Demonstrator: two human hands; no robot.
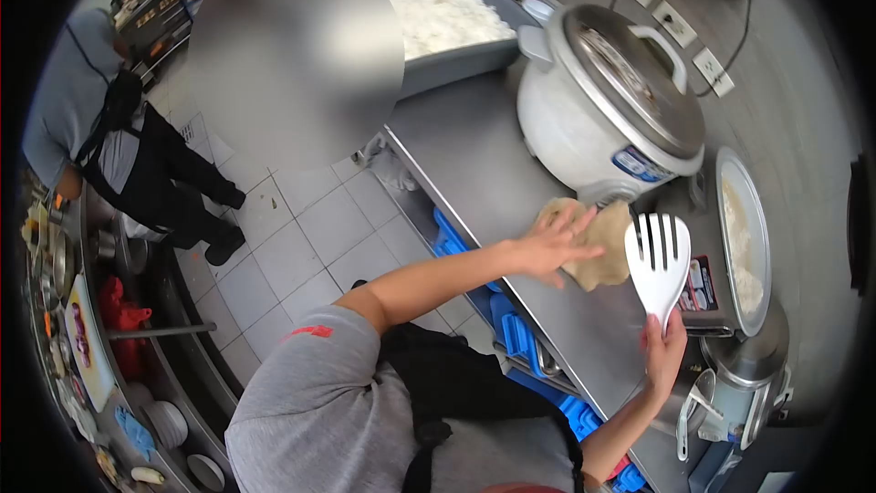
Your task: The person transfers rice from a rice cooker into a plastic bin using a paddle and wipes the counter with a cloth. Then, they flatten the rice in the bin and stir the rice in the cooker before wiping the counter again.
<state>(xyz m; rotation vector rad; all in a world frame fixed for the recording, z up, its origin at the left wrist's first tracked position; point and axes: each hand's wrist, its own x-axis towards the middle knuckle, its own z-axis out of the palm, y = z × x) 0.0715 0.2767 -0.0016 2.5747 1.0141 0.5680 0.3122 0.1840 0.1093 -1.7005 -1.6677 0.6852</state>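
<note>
My right hand [666, 347] is closed round the handle of a white slotted spatula [655, 278], its broad head turned up above the steel counter. My left hand [555, 245] has its fingers spread over a crumpled tan cloth [604, 260] on the counter. Whether the fingers press on the cloth is hard to tell. Just beyond the cloth stands a large white rice cooker [584, 119] with its metal lid [620, 64] on. A grey tub [456, 73] holding a heap of white rice [447, 18] lies farther along.
To the right are an oval metal tray [762, 246] with pale grains, a lidded pot [753, 347] and a ladle [703, 388]. Wall sockets [675, 23] sit behind the cooker. Blue crates [516, 329] are under the counter [474, 146]. A co-worker [137, 137] stands at the left.
</note>
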